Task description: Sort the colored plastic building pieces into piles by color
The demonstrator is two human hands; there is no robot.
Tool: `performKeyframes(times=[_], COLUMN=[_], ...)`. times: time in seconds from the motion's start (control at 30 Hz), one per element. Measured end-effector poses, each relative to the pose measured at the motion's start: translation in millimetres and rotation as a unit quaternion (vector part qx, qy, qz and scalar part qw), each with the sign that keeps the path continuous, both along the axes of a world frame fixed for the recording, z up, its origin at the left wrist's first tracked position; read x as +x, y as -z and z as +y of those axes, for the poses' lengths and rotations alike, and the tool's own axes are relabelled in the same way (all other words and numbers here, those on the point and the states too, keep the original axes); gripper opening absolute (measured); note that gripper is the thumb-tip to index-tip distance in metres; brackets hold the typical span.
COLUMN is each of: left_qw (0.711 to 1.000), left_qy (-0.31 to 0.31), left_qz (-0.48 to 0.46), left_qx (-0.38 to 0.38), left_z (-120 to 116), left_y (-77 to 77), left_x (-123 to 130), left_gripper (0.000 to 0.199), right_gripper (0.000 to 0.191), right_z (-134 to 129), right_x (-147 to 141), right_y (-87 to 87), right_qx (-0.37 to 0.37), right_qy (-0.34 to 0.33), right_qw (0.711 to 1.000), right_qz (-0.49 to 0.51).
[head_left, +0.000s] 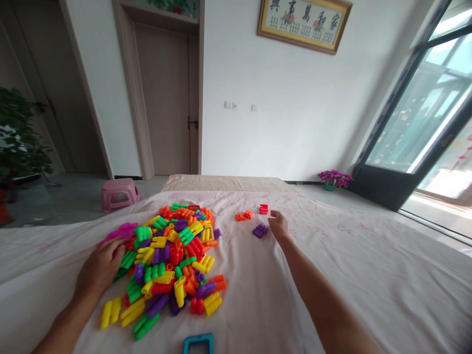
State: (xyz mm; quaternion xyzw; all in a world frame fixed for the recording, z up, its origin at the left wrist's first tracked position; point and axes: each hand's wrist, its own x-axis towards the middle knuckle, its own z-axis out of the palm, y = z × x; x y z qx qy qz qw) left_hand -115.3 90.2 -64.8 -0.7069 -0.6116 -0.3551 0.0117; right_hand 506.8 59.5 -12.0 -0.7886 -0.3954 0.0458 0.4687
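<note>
Clock face: read from the middle of the view unless another centre is named.
Block pile: a heap of plastic blocks in red, orange, yellow, green and purple, made of joined tubes, spread on a pale patterned cloth at about seven o'clock.
Left hand: the left hand lies against the heap's nine o'clock edge, beside green blocks; its fingers are bent, and whether they grip a block cannot be told.
Right hand: the right hand reaches out over the cloth, past the heap, its fingers slightly apart and pointing to nine o'clock.
Red block: a red block lies just off the right fingertips, at ten o'clock from that hand.
Purple block: a purple block sits near the right hand, toward eight o'clock.
Orange blocks: a small orange cluster rests farther off, at nine o'clock from the right hand.
Heap's rim: a magenta piece at ten o'clock from the heap's middle, a yellow block at eight.
Turquoise frame: a turquoise frame at five o'clock from the heap, apart from it, cut by the lower edge.
Room: pink stool at nine o'clock, brown door at ten, framed calligraphy at one, magenta flowers at three.
</note>
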Motion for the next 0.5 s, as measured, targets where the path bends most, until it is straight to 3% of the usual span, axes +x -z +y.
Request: performKeyframes(times=[0.1,0.2,0.37,0.5], left_qw=[1.000,1.000,1.000,1.000], left_qy=[0.005,0.010,0.006,0.006], left_qz=[-0.005,-0.013,-0.024,-0.024], left_qx=[-0.004,0.001,0.008,0.010], left_z=[-3.0,-4.8,-3.8,-1.4], left_y=[-5.7,-10.4,-8.8,-4.5], left_x=[3.9,6.8,6.5,5.5], left_gripper=[0.047,0.048,0.046,0.046], right_gripper=[0.042,0.034,0.025,0.021], right_z=[-5.2,-12.2,-34.6,-57.8], right_x=[-21.8,-58.1,-135.3,-185.7], right_y=[-1.0,-6.9,-14.9,-9.3], right_qx=[0.019,0.061,0.089,0.074], right_qy=[-0.042,-0.130,-0.302,-0.372], right_qw=[0.999,0.988,0.947,0.924], right_qz=[-0.017,-0.050,-0.058,-0.039])
